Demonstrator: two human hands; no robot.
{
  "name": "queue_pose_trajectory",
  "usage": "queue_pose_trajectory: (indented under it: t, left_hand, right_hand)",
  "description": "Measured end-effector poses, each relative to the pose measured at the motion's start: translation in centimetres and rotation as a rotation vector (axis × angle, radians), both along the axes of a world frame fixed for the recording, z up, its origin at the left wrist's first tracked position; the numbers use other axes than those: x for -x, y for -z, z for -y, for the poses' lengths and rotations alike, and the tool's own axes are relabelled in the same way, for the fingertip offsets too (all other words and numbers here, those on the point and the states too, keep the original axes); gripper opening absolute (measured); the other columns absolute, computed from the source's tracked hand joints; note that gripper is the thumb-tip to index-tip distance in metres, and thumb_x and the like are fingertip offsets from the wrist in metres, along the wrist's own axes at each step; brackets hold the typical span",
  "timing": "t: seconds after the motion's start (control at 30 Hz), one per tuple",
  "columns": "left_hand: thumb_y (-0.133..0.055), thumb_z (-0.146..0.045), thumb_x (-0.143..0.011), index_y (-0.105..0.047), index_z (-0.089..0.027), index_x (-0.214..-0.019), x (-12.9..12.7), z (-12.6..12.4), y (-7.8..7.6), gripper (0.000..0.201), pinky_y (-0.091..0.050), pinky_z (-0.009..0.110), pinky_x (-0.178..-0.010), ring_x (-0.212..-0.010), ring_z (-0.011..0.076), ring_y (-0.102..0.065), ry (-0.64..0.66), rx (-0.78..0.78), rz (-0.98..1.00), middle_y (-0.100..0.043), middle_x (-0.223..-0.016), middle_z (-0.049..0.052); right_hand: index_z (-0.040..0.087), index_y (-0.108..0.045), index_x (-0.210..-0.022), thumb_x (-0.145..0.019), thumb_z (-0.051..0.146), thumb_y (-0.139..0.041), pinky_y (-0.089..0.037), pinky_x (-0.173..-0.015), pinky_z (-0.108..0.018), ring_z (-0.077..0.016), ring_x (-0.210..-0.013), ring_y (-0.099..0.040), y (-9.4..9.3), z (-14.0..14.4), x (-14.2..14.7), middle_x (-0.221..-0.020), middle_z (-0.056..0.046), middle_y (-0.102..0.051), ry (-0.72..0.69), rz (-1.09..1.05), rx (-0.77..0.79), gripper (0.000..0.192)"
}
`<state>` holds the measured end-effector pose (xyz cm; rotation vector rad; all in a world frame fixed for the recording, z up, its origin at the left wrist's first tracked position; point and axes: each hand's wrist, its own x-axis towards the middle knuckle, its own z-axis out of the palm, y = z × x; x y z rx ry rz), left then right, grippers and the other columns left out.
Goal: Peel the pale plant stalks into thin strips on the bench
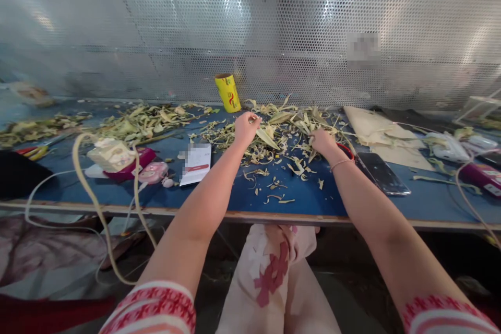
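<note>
My left hand (246, 129) is closed, its fingertips pinched together, with a pale green dried leaf (266, 137) sticking out to the right of them. To the right, my right hand (323, 141) reaches into a pile of dry leaves (282, 117); its fingers are curled together, and what lies between them is hidden. A red curved rim or loop (346, 152) shows beside my right wrist, partly covered by it. Small leaf scraps (300, 167) lie scattered on the blue tabletop (250, 201) below both hands.
A yellow tube (228, 93) stands at the perforated metal panel (258, 31). More leaves (136, 122) lie to the left. Two phones, one lit (198, 163) and one dark (382, 173), flank my arms. Brown paper (385, 135) lies right; a looped cable (92, 188) hangs over the left edge.
</note>
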<state>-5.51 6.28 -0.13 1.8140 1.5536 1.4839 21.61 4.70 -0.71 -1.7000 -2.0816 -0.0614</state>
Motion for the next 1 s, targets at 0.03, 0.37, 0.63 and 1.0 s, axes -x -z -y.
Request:
queue_pose_trajectory:
  t: [0.03, 0.37, 0.63, 1.0]
  left_hand:
    - [-0.059, -0.03, -0.08, -0.058, -0.017, -0.082, -0.1, 0.2, -0.1, 0.013, -0.049, 0.026, -0.067, -0.066, 0.0155, -0.067, 0.009, 0.004, -0.004, -0.068, -0.081, 0.004]
    - [-0.059, -0.029, -0.08, -0.057, -0.018, -0.082, -0.7, 1.5, -0.6, 0.011, -0.047, 0.026, -0.065, -0.062, 0.0145, -0.064, 0.073, 0.05, -0.141, -0.068, -0.081, 0.004]
    - [-0.059, -0.026, -0.077, -0.058, -0.019, -0.079, -0.7, 0.7, 0.4, 0.008, -0.047, 0.027, -0.07, -0.073, 0.0165, -0.063, 0.079, 0.014, -0.251, -0.067, -0.077, 0.003]
    - [-0.058, -0.028, -0.078, -0.06, -0.018, -0.082, -0.6, 0.6, 0.4, 0.011, -0.045, 0.026, -0.065, -0.063, 0.0136, -0.06, 0.105, 0.003, -0.226, -0.067, -0.083, 0.004]
  right_hand:
    - [0.015, -0.069, -0.104, -0.078, 0.014, -0.051, -0.047, -0.091, -0.041, -0.0284, -0.102, -0.062, 0.2, -0.2, -0.2, -0.102, -0.016, -0.068, 0.059, -0.021, 0.013, 0.032]
    - [0.009, -0.059, -0.12, -0.08, 0.011, -0.046, -0.045, -0.095, -0.038, -0.0274, -0.109, -0.058, 0.2, -0.4, -1.3, -0.119, -0.02, -0.06, 0.147, -0.026, 0.079, 0.042]
    - [0.016, -0.067, -0.104, -0.071, 0.018, -0.066, -0.049, -0.076, -0.031, -0.0206, -0.082, -0.064, -0.5, 0.3, -1.4, -0.09, -0.007, -0.071, -0.101, 0.078, 0.239, 0.033]
    - [0.011, -0.063, -0.112, -0.078, 0.017, -0.053, -0.053, -0.077, -0.03, -0.017, -0.083, -0.066, -1.2, -0.3, -1.0, -0.1, -0.01, -0.07, -0.012, -0.537, -0.13, 0.036]
